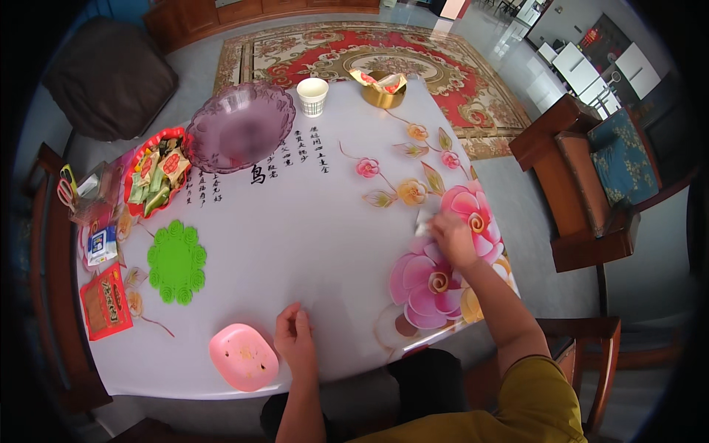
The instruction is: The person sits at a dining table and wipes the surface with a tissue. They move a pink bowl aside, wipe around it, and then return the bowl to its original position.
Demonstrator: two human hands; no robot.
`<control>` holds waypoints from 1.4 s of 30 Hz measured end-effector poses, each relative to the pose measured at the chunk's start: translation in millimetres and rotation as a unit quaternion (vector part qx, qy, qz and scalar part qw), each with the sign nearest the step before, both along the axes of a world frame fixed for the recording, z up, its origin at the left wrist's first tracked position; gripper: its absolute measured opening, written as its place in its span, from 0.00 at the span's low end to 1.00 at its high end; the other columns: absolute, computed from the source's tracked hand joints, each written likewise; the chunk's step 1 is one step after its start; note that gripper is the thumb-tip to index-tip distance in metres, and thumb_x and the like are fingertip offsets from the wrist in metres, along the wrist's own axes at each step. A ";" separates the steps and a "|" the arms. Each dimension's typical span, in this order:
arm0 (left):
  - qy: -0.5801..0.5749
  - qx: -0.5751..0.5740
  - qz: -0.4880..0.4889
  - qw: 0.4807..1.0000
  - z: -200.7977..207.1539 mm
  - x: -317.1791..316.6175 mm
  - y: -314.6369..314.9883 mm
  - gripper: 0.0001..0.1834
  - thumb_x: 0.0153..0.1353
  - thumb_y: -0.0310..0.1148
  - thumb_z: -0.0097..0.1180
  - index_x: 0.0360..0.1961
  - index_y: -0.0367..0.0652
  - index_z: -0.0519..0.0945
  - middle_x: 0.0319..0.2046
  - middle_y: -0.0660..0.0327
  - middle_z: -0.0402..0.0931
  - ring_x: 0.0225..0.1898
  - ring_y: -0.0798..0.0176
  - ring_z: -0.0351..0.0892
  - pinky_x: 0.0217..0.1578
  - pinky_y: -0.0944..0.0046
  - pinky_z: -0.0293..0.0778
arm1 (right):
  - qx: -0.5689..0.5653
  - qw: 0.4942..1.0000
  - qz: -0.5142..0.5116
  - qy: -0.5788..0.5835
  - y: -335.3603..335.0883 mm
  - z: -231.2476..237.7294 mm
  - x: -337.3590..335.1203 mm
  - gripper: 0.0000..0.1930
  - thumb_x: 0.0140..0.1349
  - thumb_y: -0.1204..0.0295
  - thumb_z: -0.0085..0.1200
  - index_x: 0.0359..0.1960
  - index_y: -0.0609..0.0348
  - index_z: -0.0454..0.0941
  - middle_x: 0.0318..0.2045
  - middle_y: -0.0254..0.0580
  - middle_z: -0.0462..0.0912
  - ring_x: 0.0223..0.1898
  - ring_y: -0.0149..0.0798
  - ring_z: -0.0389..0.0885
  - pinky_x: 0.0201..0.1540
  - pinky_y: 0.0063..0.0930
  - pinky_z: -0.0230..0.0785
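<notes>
My right hand [452, 238] is out over the right side of the table, its fingers closed on a crumpled white tissue [423, 222]. The tissue touches the flower-printed tablecloth [325, 236]. Near the front edge, my left hand [295, 336] rests with loosely curled fingers, and I see nothing in it. Just left of that hand lies a pink plastic dish [244, 357] with small dark and yellowish scraps in it. A green rose-edged mat [177, 262] lies farther left.
Along the left stand a red-rimmed snack tray [136, 198], a clear box with scissors [92, 196], a blue-white pack [102, 245] and a red packet [106, 301]. Across the far edge are a purple glass bowl [240, 129], a paper cup [312, 98] and a gold bowl [383, 96] holding wrappers.
</notes>
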State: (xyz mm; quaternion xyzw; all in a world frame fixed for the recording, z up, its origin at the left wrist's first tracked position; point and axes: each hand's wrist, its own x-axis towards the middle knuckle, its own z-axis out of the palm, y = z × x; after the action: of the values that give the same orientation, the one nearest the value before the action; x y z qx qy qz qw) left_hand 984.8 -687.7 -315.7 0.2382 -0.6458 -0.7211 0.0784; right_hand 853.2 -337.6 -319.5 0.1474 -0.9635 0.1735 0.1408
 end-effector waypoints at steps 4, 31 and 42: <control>-0.002 -0.059 0.007 0.998 -1.1 0.7 12.5 0.09 0.62 0.26 0.53 0.42 0.36 0.77 0.26 0.66 0.74 0.23 0.76 0.68 0.25 0.76 0.66 | -0.050 0.989 -0.136 0.027 -39.8 -7.8 -91.5 0.04 0.57 0.73 0.51 0.32 0.58 0.76 0.32 0.48 0.77 0.35 0.51 0.77 0.36 0.43 0.70; 0.008 -0.140 0.034 0.989 -8.3 5.9 15.5 0.07 0.64 0.26 0.47 0.41 0.36 0.75 0.27 0.65 0.71 0.23 0.76 0.64 0.23 0.77 0.62 | -0.024 0.992 0.123 0.018 -120.4 -14.9 -76.4 0.08 0.51 0.77 0.50 0.30 0.48 0.77 0.36 0.36 0.79 0.39 0.42 0.79 0.38 0.38 0.73; 0.011 -0.132 0.044 0.990 -3.7 5.7 21.6 0.09 0.66 0.29 0.47 0.43 0.37 0.75 0.25 0.67 0.69 0.23 0.77 0.61 0.24 0.76 0.60 | 0.015 0.996 -0.091 0.009 -71.8 -28.7 5.4 0.06 0.55 0.77 0.48 0.34 0.58 0.73 0.32 0.46 0.75 0.35 0.48 0.76 0.35 0.40 0.70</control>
State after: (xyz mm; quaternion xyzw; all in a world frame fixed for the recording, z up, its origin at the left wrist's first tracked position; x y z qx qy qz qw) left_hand 990.5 -666.1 -319.3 0.2462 -0.7232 -0.6281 0.1479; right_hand 858.6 -409.5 -348.2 0.0633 -0.9741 0.1439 0.1627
